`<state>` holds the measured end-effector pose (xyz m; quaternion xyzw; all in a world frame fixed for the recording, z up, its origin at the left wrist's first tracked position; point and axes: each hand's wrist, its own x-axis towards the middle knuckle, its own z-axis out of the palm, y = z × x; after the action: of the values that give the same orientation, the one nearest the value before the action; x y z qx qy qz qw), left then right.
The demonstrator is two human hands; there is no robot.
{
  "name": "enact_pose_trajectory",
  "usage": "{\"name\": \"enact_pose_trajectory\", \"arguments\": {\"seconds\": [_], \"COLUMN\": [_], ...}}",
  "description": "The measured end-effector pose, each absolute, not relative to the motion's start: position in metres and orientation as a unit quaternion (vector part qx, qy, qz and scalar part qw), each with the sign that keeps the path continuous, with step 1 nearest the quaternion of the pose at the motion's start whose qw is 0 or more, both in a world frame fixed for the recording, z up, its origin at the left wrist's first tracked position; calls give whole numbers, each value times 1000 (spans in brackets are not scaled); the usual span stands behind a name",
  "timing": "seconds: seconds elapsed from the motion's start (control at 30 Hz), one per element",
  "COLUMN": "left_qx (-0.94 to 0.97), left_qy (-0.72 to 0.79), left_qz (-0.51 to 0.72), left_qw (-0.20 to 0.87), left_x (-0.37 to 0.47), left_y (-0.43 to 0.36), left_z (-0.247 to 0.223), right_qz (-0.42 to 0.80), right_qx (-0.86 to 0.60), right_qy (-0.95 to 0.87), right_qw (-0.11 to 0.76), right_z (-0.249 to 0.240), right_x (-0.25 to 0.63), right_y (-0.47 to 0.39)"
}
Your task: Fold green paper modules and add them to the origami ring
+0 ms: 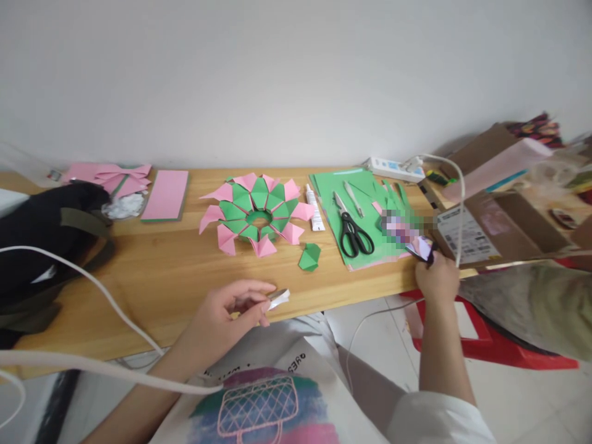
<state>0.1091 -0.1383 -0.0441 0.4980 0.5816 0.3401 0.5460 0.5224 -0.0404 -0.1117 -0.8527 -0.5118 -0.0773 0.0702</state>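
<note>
My left hand (229,314) is above the table's front edge, its fingers pinched on a small white strip with a greyish edge (279,300); its kind is unclear. At the right, my right hand (437,279) grips the near end of a phone (422,248) with a lit, partly blurred screen. A ring of folded green and pink paper pieces (240,196) lies flat in the middle of the table. Near it are a folded green paper piece (309,256) and a white glue tube (315,209). Black-handled scissors (354,234) rest on green paper sheets (329,185).
A pink paper stack (165,195) and folded pink pieces (118,177) lie at the left, beside a black bag (60,216). A white power strip (395,168) and an open cardboard box (518,222) stand at the right. White cables (92,280) cross the left side.
</note>
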Motion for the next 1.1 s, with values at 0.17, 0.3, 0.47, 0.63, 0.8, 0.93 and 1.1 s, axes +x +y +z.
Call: {"name": "enact_pose_trajectory", "arguments": {"seconds": [0.17, 0.3, 0.47, 0.63, 0.8, 0.93, 1.1], "left_qx": [505, 504, 504, 504, 502, 489, 484], "left_qy": [569, 567, 568, 566, 564, 580, 578], "left_qz": [341, 342, 339, 342, 339, 334, 342], "left_qw": [552, 555, 556, 556, 561, 560, 561], "left_x": [108, 109, 109, 108, 108, 111, 111], "left_y": [-138, -138, -139, -139, -139, -140, -140], "left_z": [-48, -48, -47, -49, -49, -43, -42], "right_qz": [-67, -58, -57, -60, -56, -56, -63], "right_qx": [-857, -861, -863, -860, -859, -860, -856], "right_qy": [-508, -503, -499, -502, -502, -501, -507], "right_qw": [58, 53, 57, 70, 81, 85, 85], "right_z": [-108, -106, -106, -106, -105, -107, -109], "right_x": [516, 513, 513, 513, 512, 515, 519], "right_y": [-41, -41, -41, -42, -44, -44, -43]}}
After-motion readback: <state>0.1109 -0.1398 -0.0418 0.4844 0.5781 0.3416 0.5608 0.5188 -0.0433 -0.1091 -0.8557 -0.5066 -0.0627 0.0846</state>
